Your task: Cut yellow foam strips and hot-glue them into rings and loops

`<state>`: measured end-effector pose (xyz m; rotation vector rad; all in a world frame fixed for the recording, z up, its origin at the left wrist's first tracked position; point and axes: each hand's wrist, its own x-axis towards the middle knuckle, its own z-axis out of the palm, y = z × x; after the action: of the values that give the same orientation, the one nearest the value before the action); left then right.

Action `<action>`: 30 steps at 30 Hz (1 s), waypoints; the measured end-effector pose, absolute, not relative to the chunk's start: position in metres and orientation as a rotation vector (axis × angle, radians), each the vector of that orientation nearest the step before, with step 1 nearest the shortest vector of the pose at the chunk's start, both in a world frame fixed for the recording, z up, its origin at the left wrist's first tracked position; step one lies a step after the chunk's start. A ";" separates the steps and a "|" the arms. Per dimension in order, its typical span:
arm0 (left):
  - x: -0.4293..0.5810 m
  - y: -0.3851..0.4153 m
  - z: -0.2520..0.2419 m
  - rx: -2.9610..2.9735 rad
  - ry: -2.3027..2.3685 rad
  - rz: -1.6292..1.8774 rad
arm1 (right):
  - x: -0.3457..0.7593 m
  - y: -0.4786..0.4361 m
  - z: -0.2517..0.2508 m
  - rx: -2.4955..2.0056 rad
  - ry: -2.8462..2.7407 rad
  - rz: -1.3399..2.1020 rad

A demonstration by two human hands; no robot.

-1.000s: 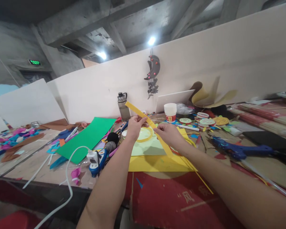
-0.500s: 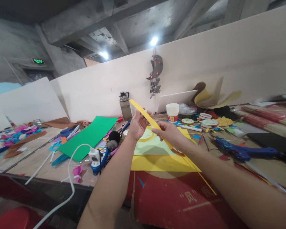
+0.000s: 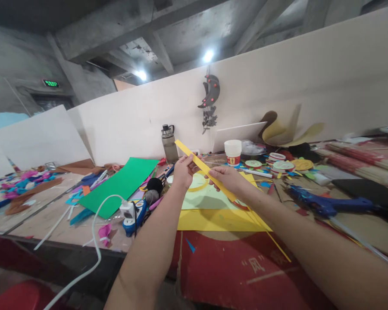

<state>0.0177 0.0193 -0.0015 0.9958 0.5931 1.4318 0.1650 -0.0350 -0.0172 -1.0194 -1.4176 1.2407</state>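
A long yellow strip, paper or felt, slants through the air between my hands. My left hand pinches it near its upper end. Farther down, my right hand grips the same strip between thumb and fingers. Beneath them lies a pale green sheet with a yellow ring on it, partly hidden by my hands. Under that is a yellow sheet, resting on a red cardboard. A thin yellow strip hangs over the cardboard below my right forearm.
On the left are a green sheet and a blue power strip with a white cable. A bottle and white cups stand behind. A blue glue gun lies at right, near round discs.
My left hand's fingers have closed onto the strip; they were looser before. The strip's upper end has dipped slightly. My right hand keeps hold of it.
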 end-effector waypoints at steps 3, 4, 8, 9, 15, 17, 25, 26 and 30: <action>0.014 0.020 0.000 0.939 0.624 1.440 | 0.167 -0.036 -0.017 -0.921 -1.398 1.340; 0.012 0.021 0.001 0.938 0.623 1.457 | 0.169 -0.035 -0.017 -0.910 -1.403 1.368; 0.009 0.023 0.001 0.947 0.590 1.532 | 0.175 -0.029 -0.022 -1.003 -1.466 1.425; 0.009 0.024 0.001 0.942 0.588 1.540 | 0.177 -0.028 -0.024 -1.033 -1.460 1.411; 0.013 0.026 0.000 0.877 0.565 1.547 | 0.179 -0.030 -0.018 -0.916 -1.292 1.423; 0.016 0.025 0.002 0.836 0.517 1.527 | 0.180 -0.033 -0.013 -0.833 -1.225 1.509; 0.021 0.017 0.009 0.882 0.438 1.638 | 0.177 -0.037 -0.009 -0.703 -1.302 1.423; 0.022 0.016 0.009 0.906 0.427 1.665 | 0.176 -0.036 -0.010 -0.717 -1.302 1.385; 0.026 0.014 0.006 1.046 0.485 1.777 | 0.173 -0.033 -0.016 -0.831 -1.350 1.138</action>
<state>0.0257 0.0142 0.0056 1.0460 0.4846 1.7770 0.1732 -0.0330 -0.0163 -0.8315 -1.3497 1.1376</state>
